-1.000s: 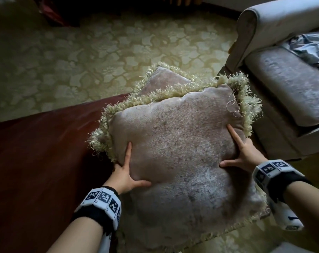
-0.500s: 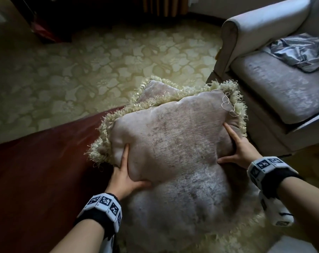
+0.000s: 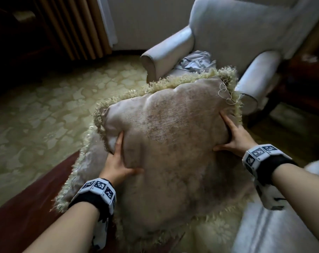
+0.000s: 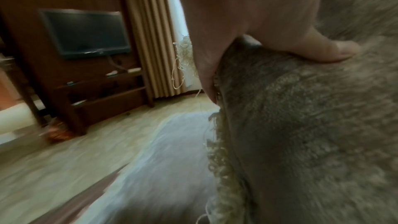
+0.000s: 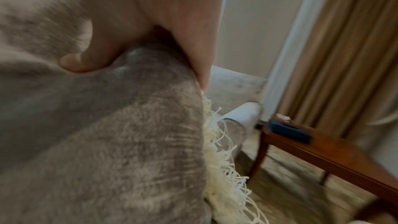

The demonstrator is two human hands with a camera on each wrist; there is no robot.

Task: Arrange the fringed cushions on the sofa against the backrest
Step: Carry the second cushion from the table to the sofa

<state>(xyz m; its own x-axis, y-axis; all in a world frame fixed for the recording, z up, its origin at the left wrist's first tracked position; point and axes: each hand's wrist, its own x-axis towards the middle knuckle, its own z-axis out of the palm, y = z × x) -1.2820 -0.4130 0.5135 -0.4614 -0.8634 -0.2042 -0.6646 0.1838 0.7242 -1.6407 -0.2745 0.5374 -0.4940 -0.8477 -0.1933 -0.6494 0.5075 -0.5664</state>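
Two bare forearms reach forward, each with one marker-printed wrist band. The left hand [image 3: 118, 161] grips the left edge of a taupe velvet cushion with a cream fringe [image 3: 173, 143], thumb pressed into the front face and index finger laid straight along the side; the other fingers are hidden behind it. The right hand [image 3: 237, 137] grips the right edge the same way, thumb dug into the face, remaining fingers wrapped out of sight. The cushion is held up in the air between both hands, tilted, in front of the seat. A second fringed cushion [image 3: 89, 161] lies just below and behind it, touching it; two are in view. Under them runs a dark red wooden surface [image 3: 18, 216]. Beyond stands one pale grey upholstered armchair [image 3: 237, 33] with two rolled arms, and one crumpled silver-grey cloth [image 3: 195, 61] on its seat. Tan pleated curtains [image 3: 72, 24] hang further back, above a patterned cream carpet [image 3: 45, 106].
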